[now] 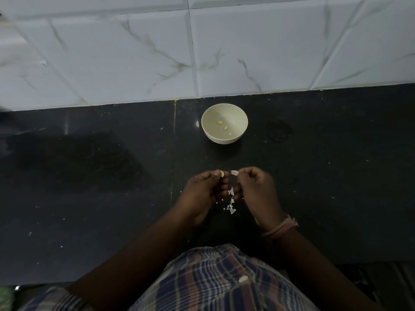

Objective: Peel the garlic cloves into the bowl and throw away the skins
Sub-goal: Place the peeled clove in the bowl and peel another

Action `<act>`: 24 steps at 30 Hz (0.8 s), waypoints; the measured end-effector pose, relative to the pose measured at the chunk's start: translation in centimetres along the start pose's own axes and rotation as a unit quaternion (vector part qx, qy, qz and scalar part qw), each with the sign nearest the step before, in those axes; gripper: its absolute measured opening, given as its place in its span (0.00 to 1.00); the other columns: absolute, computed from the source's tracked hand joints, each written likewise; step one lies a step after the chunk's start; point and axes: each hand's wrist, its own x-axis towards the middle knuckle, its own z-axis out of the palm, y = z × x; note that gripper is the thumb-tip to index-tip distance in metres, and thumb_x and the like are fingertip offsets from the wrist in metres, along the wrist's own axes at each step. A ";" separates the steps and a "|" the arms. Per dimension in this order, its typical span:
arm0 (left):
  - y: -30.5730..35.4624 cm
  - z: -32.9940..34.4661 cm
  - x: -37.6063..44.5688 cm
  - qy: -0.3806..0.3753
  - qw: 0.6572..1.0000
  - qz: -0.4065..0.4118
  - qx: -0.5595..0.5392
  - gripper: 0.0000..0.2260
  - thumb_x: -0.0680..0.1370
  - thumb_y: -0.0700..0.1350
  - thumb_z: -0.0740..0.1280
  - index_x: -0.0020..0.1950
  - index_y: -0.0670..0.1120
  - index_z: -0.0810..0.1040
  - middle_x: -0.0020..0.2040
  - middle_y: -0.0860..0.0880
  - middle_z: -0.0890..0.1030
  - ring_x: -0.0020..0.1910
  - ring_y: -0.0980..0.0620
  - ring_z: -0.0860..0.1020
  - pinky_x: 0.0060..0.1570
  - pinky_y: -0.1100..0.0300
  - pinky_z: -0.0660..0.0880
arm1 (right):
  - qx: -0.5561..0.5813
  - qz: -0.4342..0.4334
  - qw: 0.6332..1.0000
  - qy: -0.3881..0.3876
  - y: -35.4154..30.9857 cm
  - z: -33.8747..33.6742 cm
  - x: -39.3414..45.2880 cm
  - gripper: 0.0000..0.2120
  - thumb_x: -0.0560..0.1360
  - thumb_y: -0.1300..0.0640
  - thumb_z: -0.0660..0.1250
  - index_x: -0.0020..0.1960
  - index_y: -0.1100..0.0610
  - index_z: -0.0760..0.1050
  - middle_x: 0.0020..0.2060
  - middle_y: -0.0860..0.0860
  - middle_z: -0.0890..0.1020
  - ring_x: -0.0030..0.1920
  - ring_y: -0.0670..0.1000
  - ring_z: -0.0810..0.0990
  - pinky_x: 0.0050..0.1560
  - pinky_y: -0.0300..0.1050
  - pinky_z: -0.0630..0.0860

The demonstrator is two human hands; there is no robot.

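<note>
the left hand (203,190) pinches a pale clove (222,174) at its fingertips, and the right hand (254,187) pinches a strip of skin (234,173) just beside it, the two held close so the skin can tear away cleanly. both sets of fingers are curled tight on what they hold. loose skins (231,202) sit between and below the hands over the dark desk (112,198), likely kept together for binning later. the bowl (224,140) sits just ahead, within easy reach, with a few peeled cloves (222,125) inside. this clove looks nearly bare.
</note>
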 end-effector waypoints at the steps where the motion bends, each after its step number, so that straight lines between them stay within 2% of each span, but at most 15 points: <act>1: 0.0 -0.1 0.1 0.002 1.000 -0.004 -0.005 0.12 0.85 0.40 0.60 0.53 0.39 0.83 0.41 0.48 0.83 0.38 0.55 0.80 0.41 0.63 0.79 | -0.027 -0.018 0.999 0.015 0.2 -0.1 0.2 0.07 0.78 0.59 0.64 0.44 0.58 0.78 0.31 0.53 0.80 0.31 0.54 0.79 0.32 0.50 0.78; 3: 0.0 -0.1 0.3 0.006 1.000 -0.012 -0.028 0.11 0.84 0.38 0.60 0.54 0.39 0.82 0.41 0.48 0.83 0.38 0.56 0.80 0.42 0.64 0.79 | -0.095 -0.052 0.994 0.028 0.3 -0.3 0.4 0.09 0.74 0.51 0.62 0.42 0.54 0.78 0.34 0.51 0.82 0.36 0.56 0.82 0.37 0.56 0.81; 5: -0.1 0.0 0.4 0.009 0.999 -0.013 -0.049 0.10 0.84 0.37 0.61 0.54 0.39 0.82 0.41 0.47 0.83 0.38 0.56 0.80 0.42 0.65 0.80 | -0.154 -0.078 0.984 0.036 0.2 -0.2 0.1 0.12 0.74 0.47 0.63 0.39 0.53 0.78 0.32 0.51 0.81 0.35 0.54 0.82 0.39 0.56 0.81; 8: -0.1 0.1 0.2 0.009 0.998 -0.007 -0.056 0.09 0.83 0.36 0.62 0.55 0.38 0.82 0.41 0.46 0.83 0.39 0.55 0.81 0.41 0.65 0.80 | -0.200 -0.136 0.969 0.047 0.4 0.0 -0.1 0.11 0.79 0.51 0.68 0.40 0.54 0.78 0.33 0.48 0.81 0.35 0.45 0.80 0.39 0.49 0.78; 12: -0.3 0.1 -0.1 0.012 0.998 0.009 -0.055 0.08 0.83 0.36 0.63 0.54 0.38 0.82 0.42 0.46 0.83 0.40 0.54 0.81 0.43 0.65 0.80 | -0.197 -0.156 0.967 0.040 0.8 0.0 -0.1 0.02 0.76 0.57 0.72 0.44 0.52 0.80 0.38 0.45 0.83 0.41 0.41 0.81 0.44 0.44 0.80; 15: -0.5 -0.3 -0.3 0.011 0.999 0.016 -0.043 0.08 0.82 0.37 0.64 0.54 0.39 0.82 0.41 0.46 0.83 0.40 0.54 0.81 0.44 0.63 0.80 | -0.187 -0.184 0.965 0.033 0.8 0.0 -0.4 0.08 0.76 0.63 0.70 0.51 0.52 0.81 0.46 0.44 0.84 0.47 0.41 0.82 0.50 0.40 0.79; 19: -1.0 -0.4 -0.8 0.011 0.998 0.052 0.023 0.09 0.83 0.37 0.62 0.51 0.40 0.82 0.43 0.44 0.83 0.41 0.52 0.80 0.45 0.61 0.80 | -0.164 -0.241 0.957 -0.010 0.1 0.1 -1.2 0.09 0.77 0.65 0.70 0.55 0.58 0.83 0.50 0.48 0.81 0.49 0.35 0.80 0.49 0.26 0.72; 22: -1.0 -0.4 -1.2 0.031 0.991 0.097 0.088 0.09 0.84 0.36 0.62 0.50 0.40 0.82 0.43 0.41 0.83 0.41 0.48 0.79 0.44 0.58 0.79 | -0.182 -0.281 0.942 -0.030 -0.1 0.0 -1.2 0.08 0.77 0.65 0.71 0.54 0.58 0.84 0.50 0.49 0.80 0.50 0.39 0.80 0.50 0.27 0.73; 24: -0.8 -0.6 -1.4 0.044 0.982 0.128 0.133 0.09 0.83 0.35 0.62 0.50 0.39 0.82 0.43 0.37 0.83 0.41 0.46 0.80 0.44 0.56 0.80 | -0.186 -0.301 0.935 -0.031 -0.2 -0.1 -1.3 0.06 0.76 0.64 0.72 0.51 0.57 0.84 0.48 0.48 0.80 0.49 0.43 0.81 0.49 0.33 0.76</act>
